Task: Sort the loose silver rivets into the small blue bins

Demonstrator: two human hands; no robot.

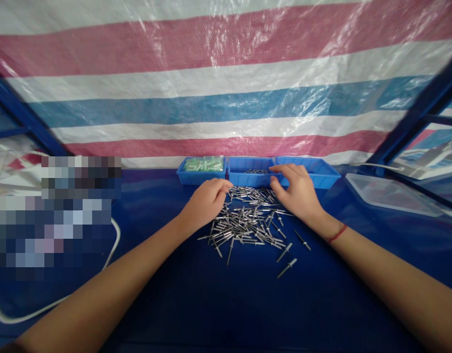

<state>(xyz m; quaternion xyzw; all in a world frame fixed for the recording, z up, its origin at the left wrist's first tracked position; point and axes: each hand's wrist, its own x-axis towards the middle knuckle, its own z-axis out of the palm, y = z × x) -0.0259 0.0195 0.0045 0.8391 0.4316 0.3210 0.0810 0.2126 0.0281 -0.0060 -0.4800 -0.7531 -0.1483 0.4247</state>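
A loose heap of several small metal rivets [248,220] lies on the dark blue table [218,299]. My left hand [207,200] rests at the heap's left edge, fingers curled inward; what it holds, if anything, is hidden. My right hand [296,191] lies at the heap's upper right, fingers bent and together, reaching to the rim of the middle blue tray [236,179]. A red string circles my right wrist. The middle tray holds a few rivets.
Three blue trays stand in a row at the table's back: the left tray [185,177] holds pale green parts, the right tray [323,177] shows no contents. A clear plastic lid [391,195] lies at the right. A white cable [113,245] loops at left. A striped tarp hangs behind.
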